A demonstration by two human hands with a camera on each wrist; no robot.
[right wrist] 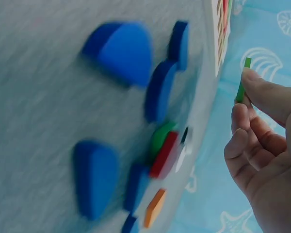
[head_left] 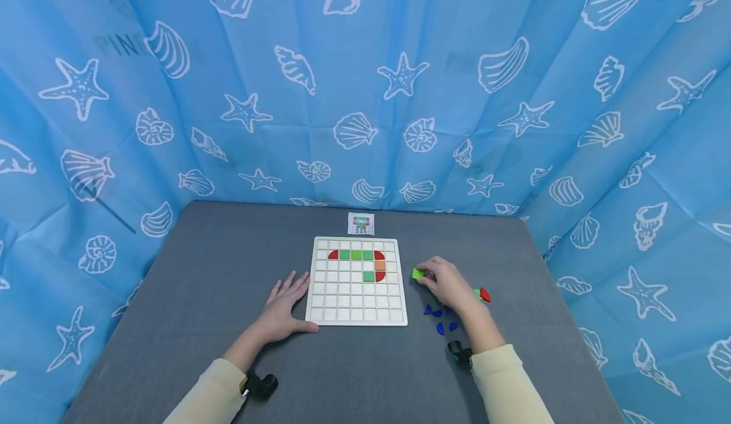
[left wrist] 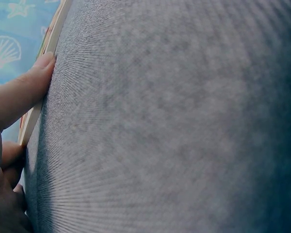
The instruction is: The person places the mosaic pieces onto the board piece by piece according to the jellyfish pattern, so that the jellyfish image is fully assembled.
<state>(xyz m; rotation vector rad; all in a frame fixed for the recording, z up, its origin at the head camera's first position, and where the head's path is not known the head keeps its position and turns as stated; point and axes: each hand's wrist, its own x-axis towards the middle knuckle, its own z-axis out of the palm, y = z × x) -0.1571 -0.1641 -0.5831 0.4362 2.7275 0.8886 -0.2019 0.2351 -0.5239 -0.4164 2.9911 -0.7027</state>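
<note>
Between hands [head_left: 282,313] [head_left: 448,284] | gridded board [head_left: 342,300] | card [head_left: 361,223] behind | blue pieces [head_left: 440,329] at right

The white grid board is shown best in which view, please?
The head view, because the white grid board shows nearly whole from above. The left wrist view shows mostly its edge, the right wrist view a narrow strip.

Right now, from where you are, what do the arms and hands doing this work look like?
They are a person's: the left hand and right hand wear no gloves. The left sleeve and right sleeve are long and pale cream. A small black device sits at the left cuff, another at the right.
</note>
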